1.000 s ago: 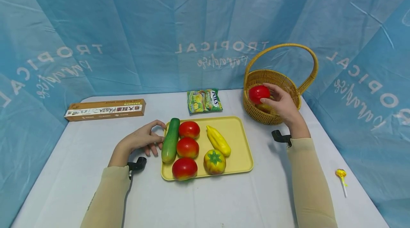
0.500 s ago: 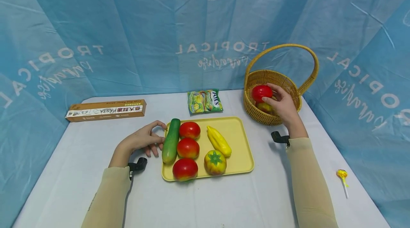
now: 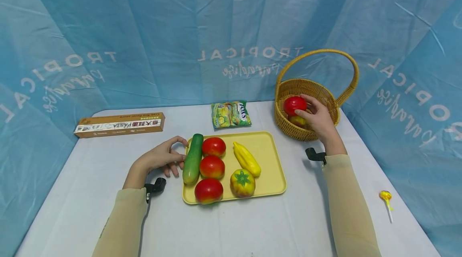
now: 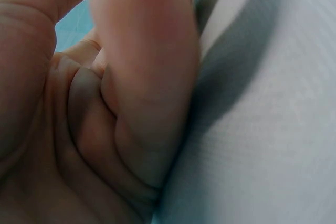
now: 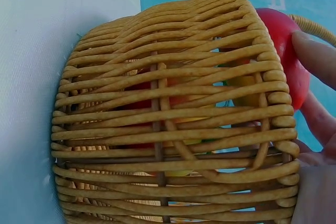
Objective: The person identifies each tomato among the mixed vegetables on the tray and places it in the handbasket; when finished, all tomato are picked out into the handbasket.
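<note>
My right hand (image 3: 317, 118) grips a round red toy fruit (image 3: 293, 105) between thumb and fingers, at the near side of a wicker basket (image 3: 285, 128). In the right wrist view the red fruit (image 5: 283, 40) sits at the basket's rim, and other red and yellow fruit shows through the weave. Beside the yellow tray (image 3: 268, 160) my left hand (image 3: 159, 156) rests with loosely bent fingers, its fingertips right at the tray's left rim and the green cucumber (image 3: 193, 160). The left wrist view holds only bent fingers (image 4: 147, 66) close over the white cloth.
On the tray lie several red fruits (image 3: 212, 166), a yellow squash-shaped vegetable (image 3: 247, 158) and a yellow-red fruit with a green star top (image 3: 242, 183). Behind it lies a green snack packet (image 3: 231, 114). A pasta box (image 3: 119, 124) is back left, a yellow lollipop (image 3: 386, 197) far right.
My right hand has shifted slightly right with the red fruit over the basket, then stayed nearly still. The left hand has kept its place beside the tray.
</note>
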Action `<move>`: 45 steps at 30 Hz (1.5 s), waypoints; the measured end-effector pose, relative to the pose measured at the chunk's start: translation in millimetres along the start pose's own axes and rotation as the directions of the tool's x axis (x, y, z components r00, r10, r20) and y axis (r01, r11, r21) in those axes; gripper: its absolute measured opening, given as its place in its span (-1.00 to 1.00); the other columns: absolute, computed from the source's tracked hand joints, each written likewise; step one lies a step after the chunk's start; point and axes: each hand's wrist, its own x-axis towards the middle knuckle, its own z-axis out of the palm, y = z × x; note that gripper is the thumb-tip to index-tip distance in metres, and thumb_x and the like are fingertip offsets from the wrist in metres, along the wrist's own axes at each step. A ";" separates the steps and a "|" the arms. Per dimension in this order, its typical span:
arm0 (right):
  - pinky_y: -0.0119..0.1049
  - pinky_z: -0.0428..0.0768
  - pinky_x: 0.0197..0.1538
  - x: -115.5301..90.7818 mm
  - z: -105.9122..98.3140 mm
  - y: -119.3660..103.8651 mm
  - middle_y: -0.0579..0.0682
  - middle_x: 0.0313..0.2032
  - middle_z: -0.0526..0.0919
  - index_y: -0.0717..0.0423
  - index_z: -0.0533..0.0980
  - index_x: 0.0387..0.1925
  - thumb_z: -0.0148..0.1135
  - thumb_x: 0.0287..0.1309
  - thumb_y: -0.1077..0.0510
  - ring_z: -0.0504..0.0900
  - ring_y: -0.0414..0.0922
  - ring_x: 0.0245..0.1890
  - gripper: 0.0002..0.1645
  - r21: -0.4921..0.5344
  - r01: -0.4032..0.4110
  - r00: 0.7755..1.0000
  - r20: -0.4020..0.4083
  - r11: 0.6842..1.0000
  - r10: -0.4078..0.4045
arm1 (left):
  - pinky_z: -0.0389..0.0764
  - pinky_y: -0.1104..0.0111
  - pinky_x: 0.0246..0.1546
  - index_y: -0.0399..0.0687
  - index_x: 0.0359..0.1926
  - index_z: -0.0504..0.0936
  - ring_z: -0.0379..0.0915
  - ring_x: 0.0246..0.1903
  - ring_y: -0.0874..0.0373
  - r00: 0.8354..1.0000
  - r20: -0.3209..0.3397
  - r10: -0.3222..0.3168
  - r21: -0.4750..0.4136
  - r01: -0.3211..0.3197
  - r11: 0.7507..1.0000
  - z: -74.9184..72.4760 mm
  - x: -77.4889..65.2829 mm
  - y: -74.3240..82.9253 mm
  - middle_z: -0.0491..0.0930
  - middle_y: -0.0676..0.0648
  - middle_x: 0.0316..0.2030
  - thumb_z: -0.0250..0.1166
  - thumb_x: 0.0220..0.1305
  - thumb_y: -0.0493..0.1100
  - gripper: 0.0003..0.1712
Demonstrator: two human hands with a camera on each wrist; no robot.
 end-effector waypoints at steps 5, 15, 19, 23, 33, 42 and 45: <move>0.06 0.46 0.54 1.1 -0.6 -0.9 -0.06 0.63 0.22 -0.27 0.19 0.64 0.39 0.40 -0.03 0.22 -0.02 0.64 -0.09 -0.004 -0.003 1.000 0.012 1.000 0.004 | 0.73 0.30 -0.56 0.03 0.38 0.24 0.75 -0.57 0.03 1.000 -0.003 0.003 0.000 -0.003 1.000 0.1 0.1 0.6 0.80 -0.12 -0.36 0.26 0.50 -0.13 -0.44; 0.03 0.39 0.59 3.6 -1.3 0.0 -0.09 0.65 0.21 -0.20 0.18 0.65 0.36 0.42 0.06 0.20 -0.03 0.65 -0.10 0.015 0.005 1.000 0.018 1.000 -0.005 | 0.73 0.31 -0.56 0.03 0.39 0.25 0.75 -0.57 0.03 1.000 -0.007 -0.004 -0.010 0.004 1.000 0.7 -0.1 -0.6 0.80 -0.13 -0.36 0.27 0.50 -0.11 -0.43; 0.01 0.34 0.62 3.5 -1.6 0.7 -0.08 0.65 0.23 -0.17 0.19 0.65 0.34 0.44 0.09 0.21 -0.03 0.65 -0.13 0.029 0.024 1.000 0.010 0.999 -0.025 | 0.73 0.31 -0.56 0.02 0.39 0.25 0.75 -0.57 0.03 1.000 -0.008 -0.004 -0.011 0.003 1.000 1.2 -0.5 -0.8 0.80 -0.14 -0.37 0.28 0.50 -0.11 -0.43; 0.02 0.30 0.64 1.6 -1.5 0.2 -0.06 0.63 0.27 -0.13 0.22 0.64 0.34 0.45 0.08 0.23 -0.04 0.64 -0.15 0.041 0.043 0.999 -0.008 0.998 -0.043 | 0.73 0.32 -0.56 0.02 0.39 0.25 0.74 -0.57 0.03 1.000 -0.011 -0.004 -0.010 0.004 1.000 1.6 -1.5 0.3 0.79 -0.13 -0.37 0.28 0.50 -0.10 -0.43; 0.01 0.28 0.66 0.2 -1.4 -0.5 0.04 0.63 0.26 -0.15 0.23 0.63 0.33 0.46 0.08 0.25 -0.01 0.63 -0.17 0.051 0.054 0.999 -0.007 0.997 -0.054 | 0.73 0.32 -0.56 0.04 0.37 0.27 0.74 -0.57 0.05 1.000 -0.012 -0.012 -0.005 0.012 1.000 2.6 -0.2 1.0 0.80 -0.12 -0.37 0.28 0.49 -0.11 -0.45; -0.51 0.48 0.43 -8.6 0.9 -13.0 0.00 0.59 0.34 -0.21 0.30 0.58 0.36 0.44 0.06 0.29 -0.03 0.62 -0.22 0.082 0.107 0.994 0.023 0.991 -0.109 | 0.73 0.31 -0.57 0.02 0.38 0.26 0.74 -0.58 0.04 1.000 -0.008 -0.005 -0.010 0.005 1.000 1.2 -1.9 1.5 0.80 -0.14 -0.37 0.28 0.50 -0.12 -0.44; -0.48 0.45 0.47 -13.3 2.8 -22.3 -0.01 0.59 0.34 -0.19 0.29 0.59 0.37 0.43 0.05 0.30 -0.05 0.61 -0.20 0.080 0.132 0.990 0.041 0.988 -0.136 | 0.73 0.31 -0.57 0.02 0.38 0.26 0.74 -0.58 0.04 1.000 -0.006 -0.001 -0.010 0.001 1.000 0.7 -2.0 1.5 0.80 -0.14 -0.37 0.27 0.50 -0.12 -0.44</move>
